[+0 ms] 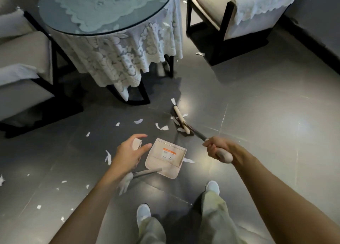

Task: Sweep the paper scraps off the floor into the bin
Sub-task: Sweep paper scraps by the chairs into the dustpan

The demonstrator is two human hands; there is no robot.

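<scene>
Sweeping stage: right grip [218,149] clasps broom [181,121], left grip [127,151] slack over dustpan [165,157]; next, draw scraps [161,127] into it.

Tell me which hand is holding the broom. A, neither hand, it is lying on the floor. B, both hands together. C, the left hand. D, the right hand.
D: the right hand grips the broom by its handle, while the left hand is off it, over by the dustpan.
</scene>
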